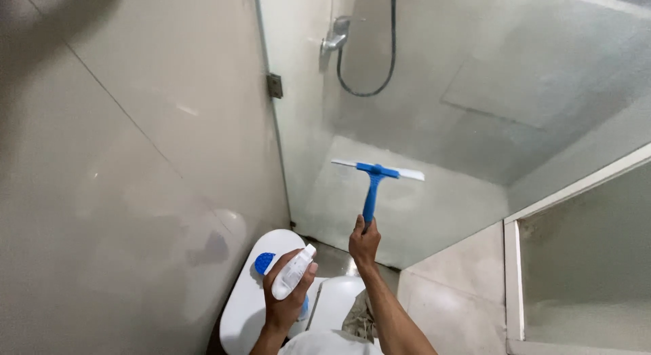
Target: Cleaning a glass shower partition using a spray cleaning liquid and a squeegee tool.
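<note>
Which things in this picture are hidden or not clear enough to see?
Head view:
- Spray bottle: its lower part is covered by the left hand.
- Squeegee: handle end is inside the right hand.
- Blue round thing on toilet tank: partly behind the bottle.
- Shower hose: top cut by frame.

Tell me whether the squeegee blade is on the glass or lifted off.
Cannot tell for sure: the squeegee, held by the right hand, lies level before the shower glass; contact isn't visible.
</note>
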